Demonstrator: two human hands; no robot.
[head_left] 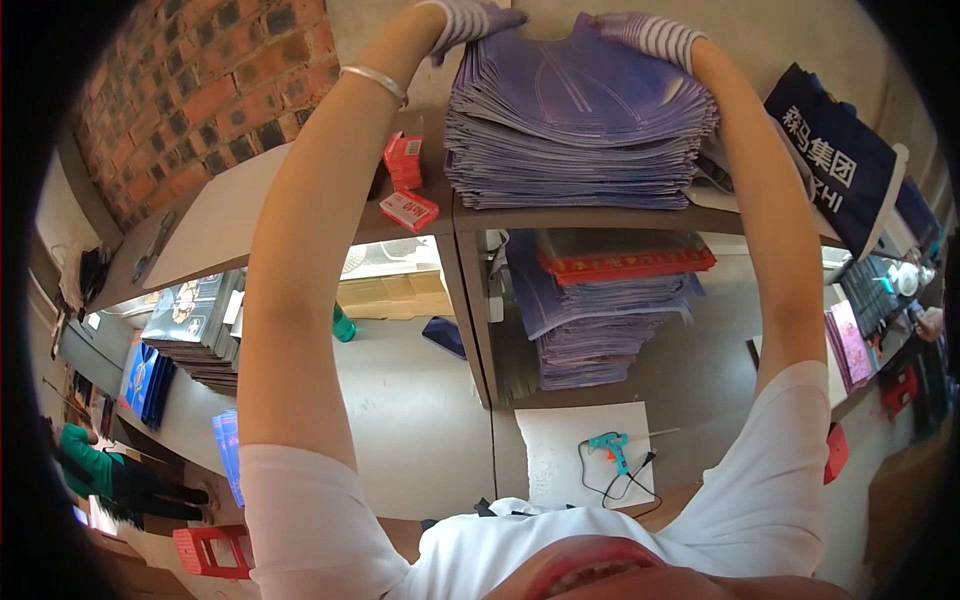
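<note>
Both arms reach up to a tall stack of flat purple bags (580, 120) on top of the shelf. My left hand (478, 22), in a purple glove with a white striped cuff, is at the stack's far left corner, fingers stretched out and partly cut off by the picture's top edge. On the far right corner lies my right hand (645, 38), gloved the same way, its fingers extended to the left along the top bag. Neither hand visibly lifts a bag. Pale curved lines mark the top bag, and its far edge dips between my hands.
Red and white small boxes (408, 210) lie left of the stack, a dark blue bag (830, 160) right. Below are another purple bag pile (600, 340), a phone (444, 337) and a teal glue gun (612, 452) on white board (545, 440). A person in green (80, 460) stands far left.
</note>
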